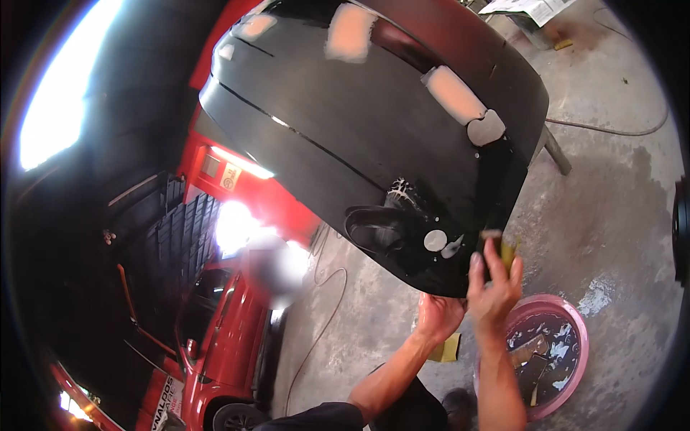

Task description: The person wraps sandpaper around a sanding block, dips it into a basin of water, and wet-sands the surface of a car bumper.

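Observation:
A large dark car bumper (316,122) fills the upper middle, its lower end wet and glossy. Several pinkish and pale filler patches, such as the long one (455,95), lie on it. My right hand (494,294) grips a small dark block with a yellowish side, which looks like a sanding block (491,248), against the bumper's lower right edge. My left hand (440,314) is closed at the bumper's bottom rim, with some fingers hidden behind it. Just below that hand is a yellow sheet (449,348); whether it touches the hand I cannot tell.
A pink basin (581,327) of dark water with floating pieces stands on the concrete floor (604,215) at lower right. A stand leg (557,152) shows beside the bumper. Hoses trail over the floor. A red car (226,345) is parked at left.

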Demonstrator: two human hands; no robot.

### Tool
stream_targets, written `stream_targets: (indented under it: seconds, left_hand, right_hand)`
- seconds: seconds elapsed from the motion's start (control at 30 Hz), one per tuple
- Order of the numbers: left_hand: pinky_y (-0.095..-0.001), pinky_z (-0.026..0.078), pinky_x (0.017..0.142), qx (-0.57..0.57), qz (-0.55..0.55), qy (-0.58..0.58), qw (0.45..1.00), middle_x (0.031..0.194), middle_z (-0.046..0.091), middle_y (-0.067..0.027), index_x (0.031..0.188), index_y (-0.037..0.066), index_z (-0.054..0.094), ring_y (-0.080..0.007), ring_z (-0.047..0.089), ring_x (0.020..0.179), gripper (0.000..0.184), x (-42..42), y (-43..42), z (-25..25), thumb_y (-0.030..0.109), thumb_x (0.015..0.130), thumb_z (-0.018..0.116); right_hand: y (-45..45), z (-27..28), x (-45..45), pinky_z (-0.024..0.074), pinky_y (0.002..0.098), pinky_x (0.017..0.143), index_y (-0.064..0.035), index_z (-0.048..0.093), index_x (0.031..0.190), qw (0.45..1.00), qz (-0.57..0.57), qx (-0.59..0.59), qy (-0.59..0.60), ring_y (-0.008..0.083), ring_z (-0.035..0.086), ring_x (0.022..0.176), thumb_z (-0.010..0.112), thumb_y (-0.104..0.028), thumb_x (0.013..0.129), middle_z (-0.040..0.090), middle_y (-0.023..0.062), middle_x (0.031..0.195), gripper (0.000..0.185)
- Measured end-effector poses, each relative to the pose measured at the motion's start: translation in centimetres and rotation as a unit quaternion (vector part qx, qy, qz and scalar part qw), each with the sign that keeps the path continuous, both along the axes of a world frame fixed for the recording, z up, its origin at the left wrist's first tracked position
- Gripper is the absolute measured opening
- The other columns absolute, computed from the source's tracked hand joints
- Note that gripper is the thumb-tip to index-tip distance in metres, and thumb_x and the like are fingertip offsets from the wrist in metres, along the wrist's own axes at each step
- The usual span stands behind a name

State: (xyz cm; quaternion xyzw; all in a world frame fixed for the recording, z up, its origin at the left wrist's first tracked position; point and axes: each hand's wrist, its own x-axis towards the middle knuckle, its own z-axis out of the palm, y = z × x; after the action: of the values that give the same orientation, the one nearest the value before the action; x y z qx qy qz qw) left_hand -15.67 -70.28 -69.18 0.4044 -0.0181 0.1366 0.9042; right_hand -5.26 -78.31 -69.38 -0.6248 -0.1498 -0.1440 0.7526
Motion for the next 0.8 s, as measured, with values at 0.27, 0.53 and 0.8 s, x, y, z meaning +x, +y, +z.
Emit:
stream_targets:
  seconds: [0.27,0.53,0.8]
  left_hand:
    - [-0.0473,0.026,0.114,0.442,0.179,0.325,0.817,0.152,0.038,-0.0051,0.149,0.012,0.031,-0.027,0.037,0.137,0.063,1.3,-3.1,1.7,0.052,0.101,0.022]
    - [-0.045,0.029,0.112,0.505,0.218,0.352,0.758,0.149,0.041,-0.0046,0.147,0.011,0.036,-0.0255,0.043,0.132,0.061,1.3,-3.7,1.6,0.05,0.101,0.025]
    - [-0.042,0.039,0.102,0.46,0.269,0.236,0.812,0.13,0.057,-0.0124,0.13,0.008,0.053,-0.026,0.054,0.12,0.046,1.3,-4.1,1.0,0.03,0.09,0.054]
  right_hand:
    - [-1.0,2.8,5.4,0.0488,0.0398,0.079,-0.0079,0.07,0.113,0.998,0.004,0.015,0.054,0.0357,0.059,0.088,0.072,-0.014,0.083,0.058,0.0187,0.098,0.03]
    - [-1.5,4.3,6.8,0.0504,0.0406,0.083,-0.0054,0.071,0.111,0.989,0.028,0.068,0.125,0.0358,0.062,0.093,0.074,-0.015,0.082,0.059,0.0171,0.097,0.03]
    - [-1.0,2.8,6.0,0.0494,0.0402,0.076,-0.0066,0.069,0.114,0.996,-0.018,0.059,0.069,0.033,0.061,0.091,0.069,-0.013,0.086,0.06,0.0152,0.098,0.028]
